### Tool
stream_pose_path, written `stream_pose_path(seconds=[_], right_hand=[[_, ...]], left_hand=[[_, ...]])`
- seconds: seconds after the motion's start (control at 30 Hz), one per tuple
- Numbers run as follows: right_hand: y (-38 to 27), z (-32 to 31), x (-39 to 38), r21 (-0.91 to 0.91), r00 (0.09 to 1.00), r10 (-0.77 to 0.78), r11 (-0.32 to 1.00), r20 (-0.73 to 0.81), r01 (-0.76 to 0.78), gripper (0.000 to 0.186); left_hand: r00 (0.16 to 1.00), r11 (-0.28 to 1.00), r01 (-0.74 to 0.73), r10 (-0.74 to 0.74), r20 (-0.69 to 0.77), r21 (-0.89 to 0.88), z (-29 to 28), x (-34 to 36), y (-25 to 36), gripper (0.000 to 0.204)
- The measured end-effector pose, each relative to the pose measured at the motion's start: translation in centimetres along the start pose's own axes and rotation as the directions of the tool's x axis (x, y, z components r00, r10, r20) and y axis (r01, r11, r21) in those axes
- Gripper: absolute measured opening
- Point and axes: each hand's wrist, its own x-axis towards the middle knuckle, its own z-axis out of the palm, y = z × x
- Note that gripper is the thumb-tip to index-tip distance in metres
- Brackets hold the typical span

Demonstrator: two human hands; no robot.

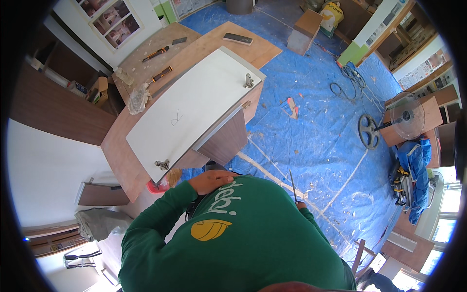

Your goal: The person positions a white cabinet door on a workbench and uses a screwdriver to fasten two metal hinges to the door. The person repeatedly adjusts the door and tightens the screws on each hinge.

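Observation:
My left hand [211, 181] lies flat against the front of my green shirt [262, 214], fingers stretched and holding nothing. Low at my right side, a bit of my right hand [300, 205] shows past the shirt. A long, thin, dark pointed tool [293, 184] sticks up from it; its handle is hidden, so its kind is unclear. In front of me a white cabinet door [194, 107] rests on a work surface, with a pencil mark on its face. It carries two metal hinges, one far right [249, 80] and one near left [162, 164].
Beyond the door, a plywood sheet [204, 46] bears orange-and-black hand tools [162, 74], a flat dark block [238, 38] and a clear plastic bag [139, 99]. Blue tarpaulin [311, 131] covers the floor. Right stand a fan [407, 116] and coiled cable [352, 78].

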Motion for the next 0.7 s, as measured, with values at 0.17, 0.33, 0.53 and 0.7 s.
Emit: stream_pose_path(seconds=[0.17,0.33,0.53,0.7], right_hand=[[0.2,0.5,0.0,-0.005,1.000,-0.005,1.000,-0.007,0.005,0.019],[2.8,1.2,3.0,0.093,0.998,0.057,0.994,0.007,-0.058,0.022],[2.7,0.6,3.2,0.033,0.996,0.087,0.996,-0.004,-0.086,0.024],[3.5,1.6,4.2,0.031,0.995,0.098,0.995,-0.002,-0.098,0.031]], left_hand=[[0.999,0.992,0.049,-0.046,-0.030,0.119,-0.1,-0.1,0.4,0.052],[0.998,0.992,-0.035,0.041,-0.045,0.121,0.1,0.6,-0.9,0.050],[1.000,1.000,-0.017,0.017,-0.005,-0.013,0.0,1.1,-1.4,0.047],[1.000,0.999,-0.002,0.002,0.018,0.034,-0.3,0.9,0.7,0.048]])
